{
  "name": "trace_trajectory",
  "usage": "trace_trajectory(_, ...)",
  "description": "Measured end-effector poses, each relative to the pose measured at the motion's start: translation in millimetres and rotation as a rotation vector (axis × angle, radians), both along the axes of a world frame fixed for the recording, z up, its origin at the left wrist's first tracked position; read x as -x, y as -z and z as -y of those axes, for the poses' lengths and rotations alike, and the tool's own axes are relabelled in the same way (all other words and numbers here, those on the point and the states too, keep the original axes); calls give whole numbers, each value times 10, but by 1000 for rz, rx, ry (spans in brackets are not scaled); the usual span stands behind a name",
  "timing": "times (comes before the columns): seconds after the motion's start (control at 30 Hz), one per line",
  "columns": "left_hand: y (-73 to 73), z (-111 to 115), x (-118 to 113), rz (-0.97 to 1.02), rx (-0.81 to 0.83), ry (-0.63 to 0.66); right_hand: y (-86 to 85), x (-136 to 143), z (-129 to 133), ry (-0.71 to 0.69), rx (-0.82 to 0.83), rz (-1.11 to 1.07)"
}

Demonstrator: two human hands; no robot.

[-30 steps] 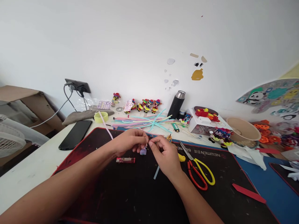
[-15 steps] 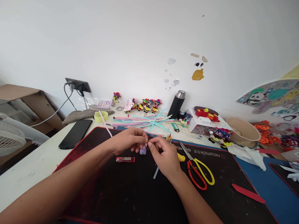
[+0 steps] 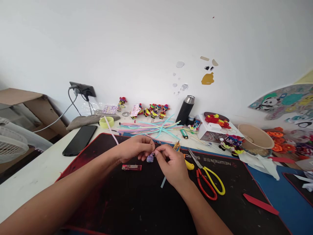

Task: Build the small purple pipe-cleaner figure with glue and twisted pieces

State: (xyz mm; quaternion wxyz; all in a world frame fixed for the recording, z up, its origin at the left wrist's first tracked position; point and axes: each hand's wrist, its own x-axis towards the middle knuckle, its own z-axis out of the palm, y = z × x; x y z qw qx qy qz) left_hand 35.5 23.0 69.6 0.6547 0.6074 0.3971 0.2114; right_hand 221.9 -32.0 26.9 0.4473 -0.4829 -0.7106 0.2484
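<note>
My left hand point(image 3: 138, 148) and my right hand point(image 3: 171, 163) meet over the black mat point(image 3: 127, 202), fingertips pinched close together. Between them hangs a small purple piece point(image 3: 150, 158); its upper part is hidden by the fingers, and which fingers grip it is too small to tell. A pale strip point(image 3: 163, 182) shows beneath my right hand. To the left on the mat lies a red lighter point(image 3: 131, 167). Scissors point(image 3: 206, 176) with one red and one yellow handle lie right of my right hand, beside a yellow object point(image 3: 189, 165).
Pastel pipe cleaners point(image 3: 146, 128) lie behind the mat, with small colourful figures point(image 3: 156, 111) beyond. A black flask point(image 3: 185, 110) leans by the wall near a white box point(image 3: 210, 130). A phone point(image 3: 80, 140) is at left, a red strip point(image 3: 260, 204) at right.
Both hands stay nearly in place, with only slight finger movement around the small purple piece. The whole view has shifted very slightly.
</note>
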Motion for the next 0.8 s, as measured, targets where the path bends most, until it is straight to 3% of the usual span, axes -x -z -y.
trace_trajectory(0.23,-101,49,44,-105,-244,68,-79,14,10,-50,163,-217)
trace_trajectory(0.47,-172,87,95,-213,-458,136,-34,27,-6,-117,359,-423)
trace_trajectory(0.8,-164,118,64,-262,-519,83,-68,46,-34,-175,515,-555)
